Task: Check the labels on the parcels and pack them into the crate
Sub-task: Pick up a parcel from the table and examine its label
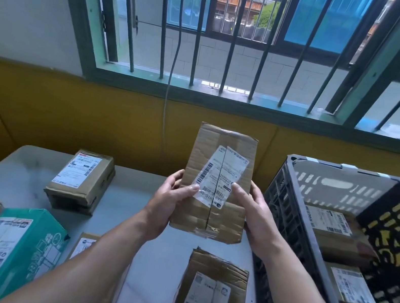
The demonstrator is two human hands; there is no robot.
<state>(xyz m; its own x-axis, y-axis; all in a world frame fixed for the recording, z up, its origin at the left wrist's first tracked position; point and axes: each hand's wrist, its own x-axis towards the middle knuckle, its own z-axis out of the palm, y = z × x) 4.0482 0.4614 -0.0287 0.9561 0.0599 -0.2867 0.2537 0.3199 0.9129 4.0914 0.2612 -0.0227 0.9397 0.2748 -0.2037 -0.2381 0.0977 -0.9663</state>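
Near parcel [210,297] cropped, label [218,178] on held parcel [210,147] barely legible

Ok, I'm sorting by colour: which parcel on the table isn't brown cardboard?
The green printed box at the near left; all the rest in view are plain brown cardboard.

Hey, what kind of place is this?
Probably a small parcel-sorting room: labelled cardboard parcels lie on a table, a black crate holds more, and the left hand and right hand hold up one labelled box.
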